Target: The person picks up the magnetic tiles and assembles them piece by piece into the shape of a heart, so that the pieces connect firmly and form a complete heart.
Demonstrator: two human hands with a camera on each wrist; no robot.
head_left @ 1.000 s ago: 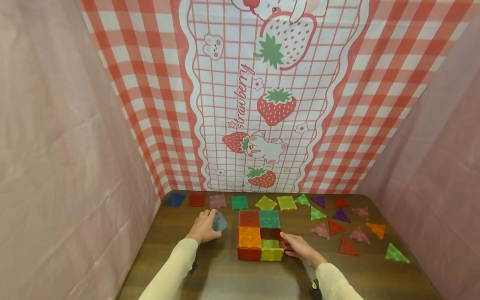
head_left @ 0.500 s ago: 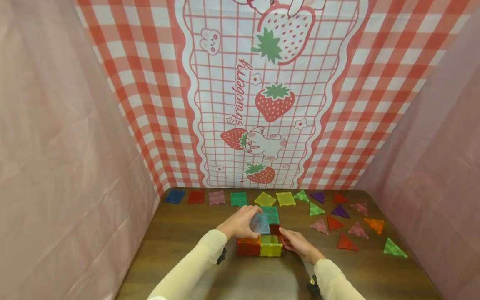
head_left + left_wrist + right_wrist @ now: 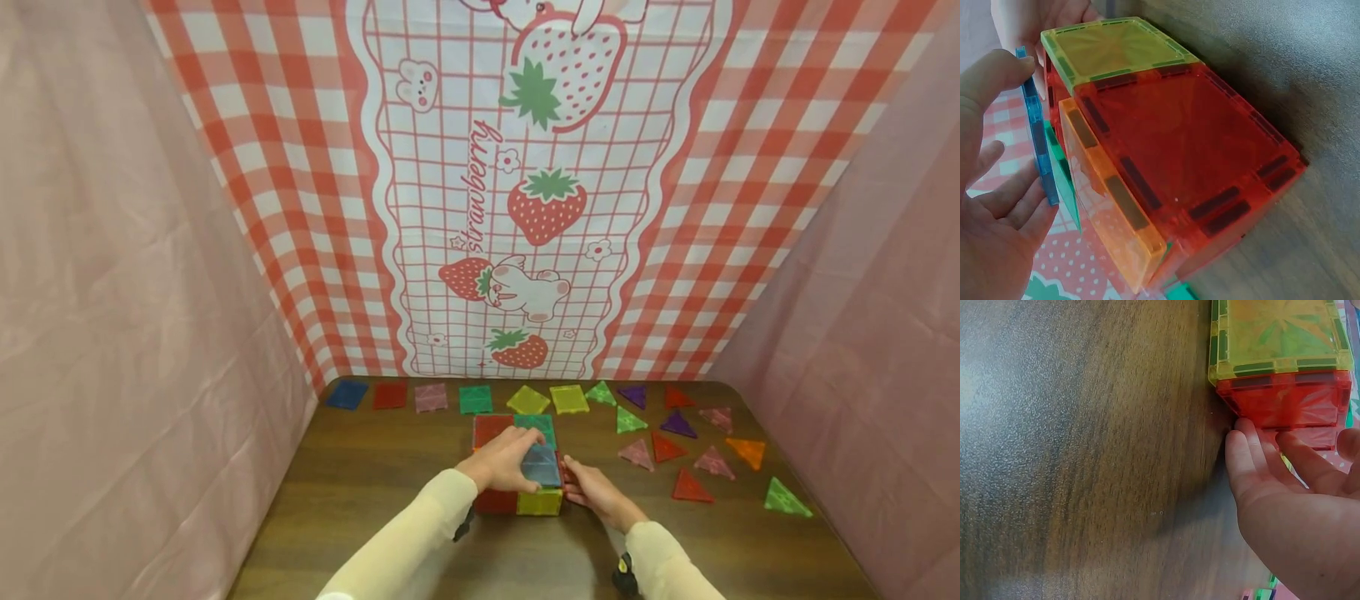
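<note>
A block-shaped box of translucent magnetic tiles stands on the table, with a red front tile and a yellow front tile. My left hand pinches a blue square tile over the box's front right part. In the left wrist view the thumb and fingers grip that blue tile by opposite edges, with a narrow gap to the box. An orange tile on top is mostly hidden by the hand in the head view. My right hand rests its extended fingers against the red side tile.
Along the table's back edge lie square tiles, among them a blue one, a red one and a green one. Several triangle tiles are scattered at the right, including an orange triangle. A checked cloth hangs behind the table.
My left hand has carried the blue tile rightward from beside the box to over its uncovered front right part, then lowered it. My right hand has stayed at the box's right side.
</note>
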